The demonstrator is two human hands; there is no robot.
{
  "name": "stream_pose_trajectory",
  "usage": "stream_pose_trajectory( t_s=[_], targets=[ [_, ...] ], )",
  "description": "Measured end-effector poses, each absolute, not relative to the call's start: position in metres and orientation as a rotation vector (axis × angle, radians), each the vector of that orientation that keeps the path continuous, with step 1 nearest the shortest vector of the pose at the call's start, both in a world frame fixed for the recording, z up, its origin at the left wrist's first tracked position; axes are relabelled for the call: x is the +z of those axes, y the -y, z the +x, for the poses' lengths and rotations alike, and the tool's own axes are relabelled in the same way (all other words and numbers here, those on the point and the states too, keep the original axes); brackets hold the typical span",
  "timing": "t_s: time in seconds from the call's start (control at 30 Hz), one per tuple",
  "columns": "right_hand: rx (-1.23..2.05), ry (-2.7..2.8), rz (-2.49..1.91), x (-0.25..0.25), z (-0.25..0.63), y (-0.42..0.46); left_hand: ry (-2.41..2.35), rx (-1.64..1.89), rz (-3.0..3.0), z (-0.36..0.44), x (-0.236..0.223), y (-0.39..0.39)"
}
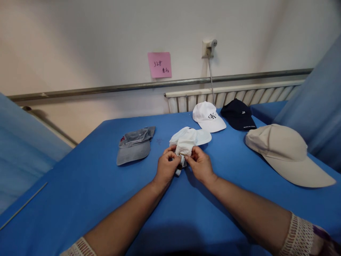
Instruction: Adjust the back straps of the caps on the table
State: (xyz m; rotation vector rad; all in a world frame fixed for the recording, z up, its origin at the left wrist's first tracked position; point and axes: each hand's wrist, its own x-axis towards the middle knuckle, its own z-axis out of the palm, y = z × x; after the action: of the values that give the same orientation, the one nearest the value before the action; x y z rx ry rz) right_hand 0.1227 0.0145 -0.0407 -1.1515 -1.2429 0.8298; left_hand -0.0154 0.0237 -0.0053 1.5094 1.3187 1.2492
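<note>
A pale, nearly white baseball cap (186, 139) lies in the middle of the blue-covered table, its brim toward the back right. Both hands pinch the adjustable strap (182, 160) at the cap's back, where a small metal buckle shows. My left hand (167, 164) is closed on the strap from the left, thumb and forefinger together. From the right, my right hand (200, 164) grips the strap by the buckle, its fingers against the cap's fabric. The strap's loose end hangs below the fingers.
A grey cap (134, 151) lies on the blue table cover (87, 185) at left. Behind and right are a white cap (209, 117), a dark navy cap (238, 114) and a large beige cap (285, 149). Blue curtains (23, 156) flank the table; a radiator (234, 96) stands behind.
</note>
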Motion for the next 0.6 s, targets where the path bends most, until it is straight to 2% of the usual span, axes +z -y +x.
stream_pose_trajectory(
  t_s=[0.2, 0.6],
  targets=[
    [0.800, 1.307, -1.145, -0.0354, 0.1248, -0.0109, -1.331, 1.245, 1.550, -0.0159, -0.0048, -0.0250],
    [1.044, 1.048, -0.986, -0.0349, 0.1223, -0.0137, -1.161, 1.134, 1.319, -0.0167, -0.0011, -0.0209]
  ],
)
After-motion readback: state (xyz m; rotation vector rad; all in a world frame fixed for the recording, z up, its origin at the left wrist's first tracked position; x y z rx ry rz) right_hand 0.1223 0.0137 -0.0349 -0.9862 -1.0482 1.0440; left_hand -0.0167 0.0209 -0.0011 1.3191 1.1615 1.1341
